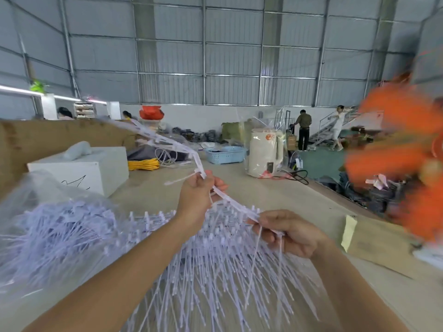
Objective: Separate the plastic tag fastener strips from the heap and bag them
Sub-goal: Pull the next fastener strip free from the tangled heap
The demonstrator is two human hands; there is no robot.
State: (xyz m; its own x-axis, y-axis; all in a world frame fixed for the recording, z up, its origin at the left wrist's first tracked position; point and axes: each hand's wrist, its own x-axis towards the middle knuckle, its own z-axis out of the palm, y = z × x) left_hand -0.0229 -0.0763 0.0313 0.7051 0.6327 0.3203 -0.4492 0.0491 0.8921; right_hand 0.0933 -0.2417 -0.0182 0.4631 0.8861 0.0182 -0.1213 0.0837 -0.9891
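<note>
Head view — left hand (197,196) pinches a strip (230,200) at its upper end; right hand (291,232) grips the same strip at 4 o'clock from it, above the heap (100,236). Advice: keep the strip taut, lift slowly so tangled pins slip free. Writing: black scrawl on box (79,171) — unreadable.

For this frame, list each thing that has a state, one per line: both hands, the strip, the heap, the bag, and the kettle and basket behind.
left hand: raised, fingers pinching the strip
right hand: fingers curled round the strip's near end
fastener strip: stretched between both hands, far end trailing up and away
heap of fasteners: spread loose on the table
clear plastic bag: lying at left, already holding fasteners
white kettle: upright, lid shut
blue basket: upright
</note>
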